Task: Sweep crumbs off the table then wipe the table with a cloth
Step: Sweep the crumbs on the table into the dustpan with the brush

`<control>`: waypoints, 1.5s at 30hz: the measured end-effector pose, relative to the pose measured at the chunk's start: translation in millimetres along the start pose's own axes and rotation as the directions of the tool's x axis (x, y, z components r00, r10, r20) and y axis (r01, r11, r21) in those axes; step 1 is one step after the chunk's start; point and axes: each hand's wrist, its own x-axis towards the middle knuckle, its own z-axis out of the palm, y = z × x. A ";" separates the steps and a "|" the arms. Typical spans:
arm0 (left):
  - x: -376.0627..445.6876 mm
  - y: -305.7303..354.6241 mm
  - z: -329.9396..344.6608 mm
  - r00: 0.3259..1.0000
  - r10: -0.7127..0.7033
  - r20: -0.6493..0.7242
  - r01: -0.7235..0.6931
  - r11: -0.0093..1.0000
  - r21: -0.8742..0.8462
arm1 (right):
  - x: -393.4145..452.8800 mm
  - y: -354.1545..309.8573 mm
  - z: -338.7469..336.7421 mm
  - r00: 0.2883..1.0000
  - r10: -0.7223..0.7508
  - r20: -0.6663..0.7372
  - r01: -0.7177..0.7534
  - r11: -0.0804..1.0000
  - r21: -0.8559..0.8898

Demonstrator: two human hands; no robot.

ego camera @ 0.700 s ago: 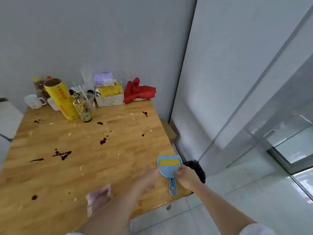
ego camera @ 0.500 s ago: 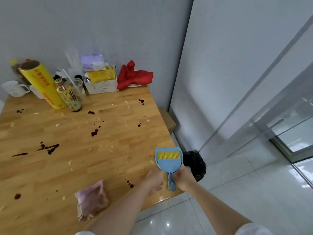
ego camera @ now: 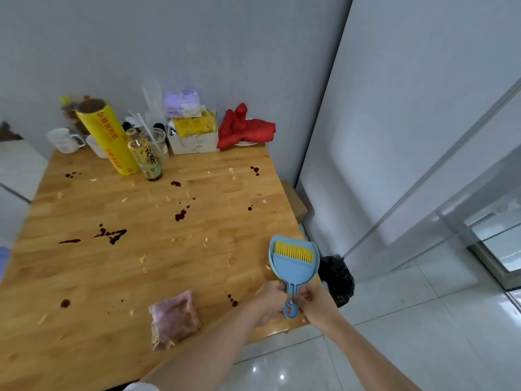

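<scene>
While crumbs (ego camera: 142, 259) dot the table (ego camera: 84, 277), both hands grip the dustpan (ego camera: 294, 263).

A light wooden bench (ego camera: 84, 277) is spotted with dark red stains (ego camera: 111, 235) and pale crumbs (ego camera: 142, 259). A blue plastic dustpan (ego camera: 294, 270) with yellow bristles, a pink cloth (ego camera: 173, 317) and a red cloth (ego camera: 245, 128) are seen.

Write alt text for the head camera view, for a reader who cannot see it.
Both hands, left hand and right hand, hold the handle of a blue dustpan and brush set over the near right corner of a wooden table scattered with crumbs and dark stains. A pinkish cloth lies nearby.
</scene>
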 end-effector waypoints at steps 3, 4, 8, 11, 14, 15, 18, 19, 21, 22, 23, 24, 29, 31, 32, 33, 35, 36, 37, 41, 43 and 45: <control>-36.5 8.4 -38.9 0.999 0.048 0.020 -0.047 0.998 -0.035 | -21.5 -49.5 11.9 0.995 -0.097 0.030 0.096 0.995 0.012; -42.0 9.7 -51.7 0.998 0.058 0.019 -0.057 0.998 -0.031 | -24.3 -64.8 15.9 0.991 -0.129 0.037 0.129 0.992 0.003; -95.1 4.1 -130.3 0.987 0.152 -0.051 -0.151 0.988 0.022 | -44.4 -137.2 55.2 0.965 -0.245 0.092 0.252 0.966 -0.061; -141.6 -17.2 -188.8 0.966 0.223 -0.129 -0.220 0.975 0.038 | -65.6 -189.2 101.2 0.942 -0.306 0.134 0.323 0.938 -0.125; -201.0 -54.8 -254.5 0.937 0.291 -0.193 -0.288 0.957 0.046 | -100.7 -241.1 174.5 0.904 -0.401 0.150 0.422 0.894 -0.151; -210.7 -64.9 -268.5 0.932 0.306 -0.195 -0.300 0.952 0.061 | -107.1 -250.8 192.4 0.894 -0.425 0.141 0.444 0.882 -0.157; -257.8 -108.2 -329.6 0.918 0.335 -0.211 -0.323 0.942 0.092 | -146.2 -292.1 264.8 0.892 -0.434 0.128 0.451 0.873 -0.183; -276.1 -128.2 -356.3 0.911 0.346 -0.224 -0.329 0.938 0.110 | -162.7 -309.1 296.1 0.886 -0.444 0.136 0.464 0.860 -0.213; -304.3 -164.3 -400.6 0.900 0.356 -0.252 -0.327 0.933 0.149 | -191.8 -336.9 346.5 0.879 -0.452 0.153 0.478 0.834 -0.275; -319.9 -179.9 -423.3 0.899 0.353 -0.260 -0.323 0.934 0.151 | -205.8 -351.8 371.0 0.881 -0.443 0.166 0.473 0.832 -0.289; -328.2 -188.0 -434.6 0.903 0.342 -0.262 -0.317 0.939 0.133 | -213.2 -359.5 383.3 0.878 -0.444 0.179 0.478 0.827 -0.295; -345.5 -204.7 -460.9 0.900 0.342 -0.271 -0.325 0.940 0.109 | -227.0 -379.0 411.2 0.869 -0.448 0.209 0.493 0.823 -0.284; -371.2 -230.8 -522.0 0.916 0.316 -0.247 -0.364 0.913 -0.185 | -240.0 -427.3 468.6 0.843 -0.486 0.229 0.537 0.772 -0.340; -372.9 -233.1 -540.1 0.912 0.324 -0.251 -0.391 0.873 -0.292 | -235.6 -441.2 481.1 0.830 -0.511 0.225 0.558 0.753 -0.349; -357.4 -237.5 -568.7 0.917 0.315 -0.245 -0.383 0.867 -0.319 | -215.5 -455.5 504.2 0.828 -0.518 0.214 0.560 0.758 -0.333; -353.9 -238.4 -575.7 0.913 0.318 -0.255 -0.391 0.858 -0.332 | -211.2 -461.3 510.9 0.829 -0.525 0.195 0.559 0.756 -0.340; -349.1 -234.5 -591.2 0.913 0.315 -0.260 -0.394 0.849 -0.352 | -198.1 -474.1 525.0 0.829 -0.530 0.178 0.555 0.743 -0.373; -343.3 -232.1 -602.4 0.916 0.304 -0.262 -0.383 0.856 -0.346 | -188.4 -482.6 535.6 0.826 -0.538 0.168 0.556 0.732 -0.394; -337.8 -229.8 -615.0 0.923 0.293 -0.248 -0.369 0.857 -0.361 | -178.3 -491.8 545.3 0.828 -0.535 0.168 0.552 0.722 -0.418; -309.7 -212.9 -681.8 0.949 0.252 -0.189 -0.312 0.834 -0.456 | -128.6 -535.0 578.5 0.847 -0.487 0.213 0.529 0.732 -0.429; -301.7 -206.1 -703.0 0.961 0.227 -0.156 -0.275 0.838 -0.472 | -118.0 -548.0 583.0 0.859 -0.455 0.233 0.511 0.734 -0.448; -293.4 -191.7 -721.5 0.965 0.191 -0.178 -0.246 0.894 -0.376 | -100.4 -563.6 585.5 0.872 -0.439 0.217 0.490 0.763 -0.421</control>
